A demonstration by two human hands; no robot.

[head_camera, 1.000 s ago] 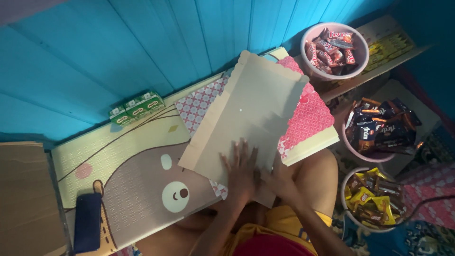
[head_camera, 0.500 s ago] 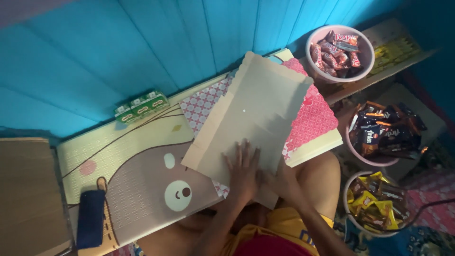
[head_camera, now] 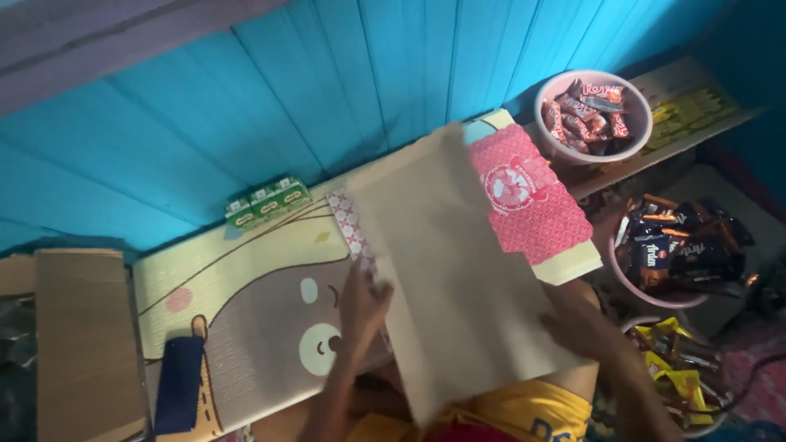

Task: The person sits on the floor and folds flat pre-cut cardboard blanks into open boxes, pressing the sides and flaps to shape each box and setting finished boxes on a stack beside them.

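Lifting a Brown Sheet Over a Bear-Print Table

Gripping a large brown paper sheet [head_camera: 458, 270] by its two long edges, a seated person raises it above a low table [head_camera: 246, 278] printed with a cartoon bear. The sheet's long axis runs from about 12 o'clock, near the blue plank wall [head_camera: 246, 106], down to 6 o'clock at the person's lap. The left hand [head_camera: 362, 304] meets the sheet's edge at 9 o'clock, its fingers close together and curled against the paper; the right hand [head_camera: 580, 326] takes the opposite edge near 4 o'clock, though blur leaves it unclear whether those fingers pinch or merely press. Both hands touch the sheet, neither nearer than the other. Beneath it lies red patterned wrapping paper [head_camera: 528, 200], showing at 2 o'clock. Small green drink cartons [head_camera: 268, 203] stand at 10 o'clock by the wall, a dark blue pouch [head_camera: 178, 385] rests at 8 o'clock, and bowls of wrapped snacks [head_camera: 591, 115] sit off to 2 o'clock.
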